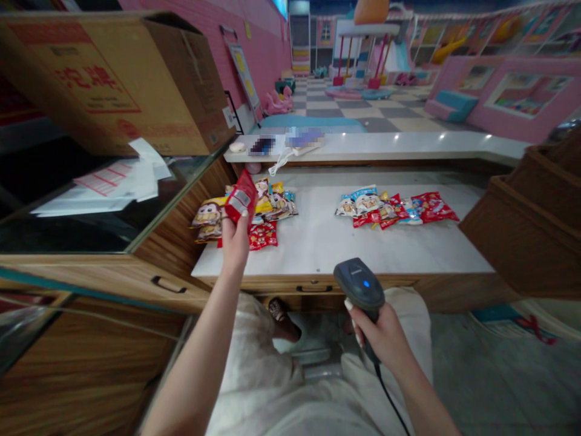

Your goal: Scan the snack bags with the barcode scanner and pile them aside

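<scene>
Red snack packet (242, 197) is grasped by the left hand (235, 245), its print partly blurred. Black barcode scanner (361, 286) is clenched in the right hand (381, 339), its handle hidden.

Cardboard carton (109, 85) on a glass display counter (68, 236), with loose papers (122, 181) alongside; beyond, a white counter ledge (376, 145), pink brick wall (200, 30), and checkered floor (363, 112) of a children's play area.

Glossy foil snack packet (242, 196), matt black plastic barcode scanner (361, 286), smooth white marble counter (318, 233).
</scene>
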The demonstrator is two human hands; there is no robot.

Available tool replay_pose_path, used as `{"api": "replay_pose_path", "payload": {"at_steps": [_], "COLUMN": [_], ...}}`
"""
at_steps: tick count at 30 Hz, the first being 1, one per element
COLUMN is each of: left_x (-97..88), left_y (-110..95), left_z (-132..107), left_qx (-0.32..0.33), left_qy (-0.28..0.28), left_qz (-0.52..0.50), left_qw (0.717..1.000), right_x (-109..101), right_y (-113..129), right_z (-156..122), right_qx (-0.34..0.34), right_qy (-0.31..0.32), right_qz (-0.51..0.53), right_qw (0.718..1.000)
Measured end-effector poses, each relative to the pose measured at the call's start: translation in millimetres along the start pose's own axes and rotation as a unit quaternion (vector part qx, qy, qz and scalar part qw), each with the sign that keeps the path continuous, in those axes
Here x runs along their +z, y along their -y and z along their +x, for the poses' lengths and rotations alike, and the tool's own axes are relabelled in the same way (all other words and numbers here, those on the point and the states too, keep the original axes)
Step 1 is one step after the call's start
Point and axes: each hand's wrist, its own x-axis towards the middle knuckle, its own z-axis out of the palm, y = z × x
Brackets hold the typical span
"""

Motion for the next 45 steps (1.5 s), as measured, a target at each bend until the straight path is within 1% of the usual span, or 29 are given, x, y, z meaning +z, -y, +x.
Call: {"api": "replay_pose_path", "payload": {"at_steps": [1, 2, 4, 6, 7, 9, 11, 15, 16, 19, 21, 23, 27, 29, 36, 41, 45], "left_x": [10.5, 21.6, 42.5, 59.3, 65.7, 75.5, 83.0, 92.8, 93.6, 91.7, 89.0, 87.2, 88.6, 90.1, 90.2, 88.8, 89.4], "left_y": [0.0, 0.4, 1.8, 4.2, 5.6, 9.0, 13.3, 27.7, 32.3, 44.9, 50.3, 53.1, 53.9, 53.2, 52.1, 54.0, 51.6], "left_z": [-14.6, -28.8, -53.6, -70.8, -76.5, -82.9, -85.6, -88.7, -89.5, -91.8, -92.7, -93.4, -94.6, -94.8, -96.3, -96.0, -95.2], "left_qx": [-0.059, -0.117, -0.229, -0.314, -0.344, -0.370, -0.363, -0.312, -0.300, -0.273, -0.259, -0.257, -0.286, -0.290, -0.285, -0.272, -0.279], "left_qy": [-0.004, -0.005, 0.013, 0.028, 0.034, 0.059, 0.095, 0.170, 0.187, 0.231, 0.247, 0.248, 0.224, 0.216, 0.215, 0.218, 0.221], "left_qz": [-0.067, -0.137, -0.233, -0.273, -0.277, -0.275, -0.267, -0.233, -0.222, -0.196, -0.192, -0.196, -0.214, -0.218, -0.211, -0.180, -0.189], "left_qw": [0.996, 0.984, 0.945, 0.909, 0.897, 0.885, 0.888, 0.905, 0.909, 0.913, 0.914, 0.913, 0.907, 0.906, 0.910, 0.920, 0.915], "right_x": [0.4, 0.7, 1.2, 1.3, 1.2, 1.3, 2.1, 6.7, 8.1, 11.8, 13.7, 15.7, 19.9, 21.5, 23.3, 23.5, 23.0], "right_y": [-0.7, -1.7, -4.0, -6.0, -6.5, -6.5, -5.2, -2.1, -1.7, -1.6, -1.6, -0.5, 5.0, 8.2, 13.5, 15.3, 16.2], "right_z": [0.1, 0.2, 0.3, 0.1, -0.2, -0.5, -0.2, 2.4, 3.3, 5.9, 7.4, 8.6, 9.6, 9.5, 9.0, 9.3, 8.5], "right_qx": [0.003, 0.005, 0.010, 0.012, 0.011, 0.008, 0.012, 0.013, 0.011, 0.017, 0.021, 0.017, 0.007, 0.000, -0.019, -0.012, -0.005], "right_qy": [0.001, 0.000, -0.004, -0.008, -0.013, -0.024, -0.027, -0.041, -0.044, -0.026, -0.018, -0.019, -0.019, -0.018, -0.007, -0.002, -0.009], "right_qz": [0.002, 0.004, 0.008, 0.010, 0.012, 0.016, 0.016, 0.015, 0.017, 0.020, 0.019, 0.015, 0.006, 0.006, -0.012, -0.002, 0.003], "right_qw": [1.000, 1.000, 1.000, 1.000, 1.000, 1.000, 0.999, 0.999, 0.999, 0.999, 0.999, 1.000, 1.000, 1.000, 1.000, 1.000, 1.000]}}
